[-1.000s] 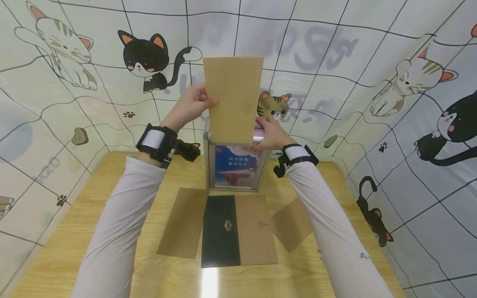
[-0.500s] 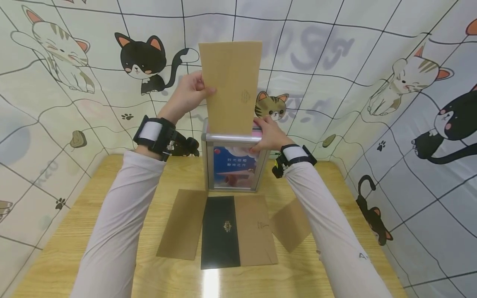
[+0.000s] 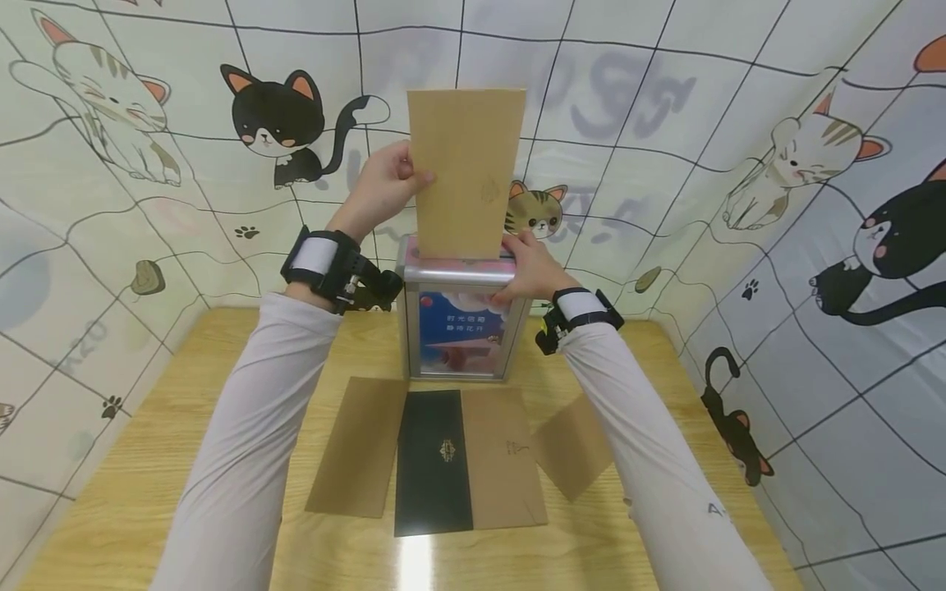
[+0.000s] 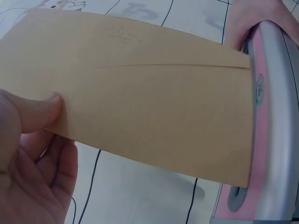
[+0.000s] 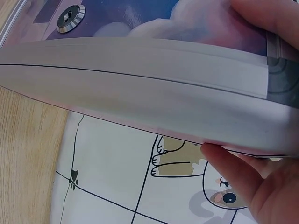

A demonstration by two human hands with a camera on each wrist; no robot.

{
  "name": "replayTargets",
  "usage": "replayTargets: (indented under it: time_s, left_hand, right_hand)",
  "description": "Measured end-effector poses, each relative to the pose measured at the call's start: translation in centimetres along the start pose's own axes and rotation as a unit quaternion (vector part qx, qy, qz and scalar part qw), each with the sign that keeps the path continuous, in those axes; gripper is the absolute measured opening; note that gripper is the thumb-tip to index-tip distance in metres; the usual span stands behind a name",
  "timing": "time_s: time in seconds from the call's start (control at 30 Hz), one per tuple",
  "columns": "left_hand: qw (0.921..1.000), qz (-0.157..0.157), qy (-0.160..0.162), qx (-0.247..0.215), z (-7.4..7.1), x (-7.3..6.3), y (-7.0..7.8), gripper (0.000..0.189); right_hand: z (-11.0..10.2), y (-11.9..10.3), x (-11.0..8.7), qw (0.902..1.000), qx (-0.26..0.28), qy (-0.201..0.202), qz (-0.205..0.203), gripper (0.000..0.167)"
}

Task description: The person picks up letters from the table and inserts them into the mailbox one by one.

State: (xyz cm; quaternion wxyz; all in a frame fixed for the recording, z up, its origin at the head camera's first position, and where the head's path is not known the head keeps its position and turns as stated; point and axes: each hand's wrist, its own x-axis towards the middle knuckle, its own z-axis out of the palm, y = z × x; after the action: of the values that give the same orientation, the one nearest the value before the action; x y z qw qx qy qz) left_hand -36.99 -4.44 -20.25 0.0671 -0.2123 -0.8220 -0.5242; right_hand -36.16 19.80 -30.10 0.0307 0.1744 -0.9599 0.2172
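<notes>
My left hand [image 3: 383,190] pinches a plain brown kraft envelope [image 3: 467,156] by its left edge, thumb in front, holding it upright over the box. In the left wrist view, the envelope's lower edge lies along the slot [image 4: 237,198] in the pink top, and one rounded slot end shows beside it. The metal-framed letter box [image 3: 460,277] has a blue front with white lettering. My right hand [image 3: 534,267] grips its upper right corner, thumb on the front and fingers toward the far side. A round key lock [image 5: 71,18] shows in the right wrist view.
On the wooden table [image 3: 332,558], before the box, lie a brown envelope [image 3: 358,447], a black envelope [image 3: 433,460] with a gold emblem, another brown envelope [image 3: 510,460] and a smaller brown one [image 3: 575,447]. A cat-print cloth [image 3: 296,222] hangs close behind.
My left hand has raised the envelope from in front of the box's upper rim to over its top, then shifted it slightly right. My right hand keeps its grip on the box.
</notes>
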Motion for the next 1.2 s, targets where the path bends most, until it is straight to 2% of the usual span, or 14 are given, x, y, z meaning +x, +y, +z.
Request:
replayTargets:
  time_s: [0.13, 0.4, 0.63, 0.77, 1.0, 1.2]
  left_hand:
    - [1.0, -0.001, -0.006, 0.001, 0.1, 0.1, 0.1, 0.018]
    - [1.0, -0.006, -0.001, 0.007, 0.2, 0.4, 0.0, 0.017]
    - [0.9998, 0.012, 0.015, 0.001, 0.3, 0.7, 0.3, 0.013]
    - [0.9999, 0.013, 0.008, 0.001, 0.5, 0.6, 0.3, 0.014]
    - [0.9998, -0.009, -0.016, -0.002, 1.2, 0.7, -1.3, 0.011]
    - [0.9995, -0.011, -0.03, -0.006, 2.2, 0.3, -3.2, 0.015]
  right_hand:
    - [0.0, 0.1, 0.1, 1.0, 0.0, 0.0, 0.001, 0.084]
    - [0.0, 0.1, 0.0, 1.0, -0.009, -0.002, 0.0, 0.086]
    - [0.1, 0.2, 0.2, 1.0, -0.003, -0.005, 0.003, 0.084]
    - [0.0, 0.3, 0.3, 1.0, -0.001, -0.005, 0.005, 0.087]
    - [-0.1, 0.3, 0.2, 0.9998, -0.006, -0.012, 0.012, 0.099]
    - [-0.1, 0.2, 0.1, 0.9998, 0.002, -0.014, 0.016, 0.096]
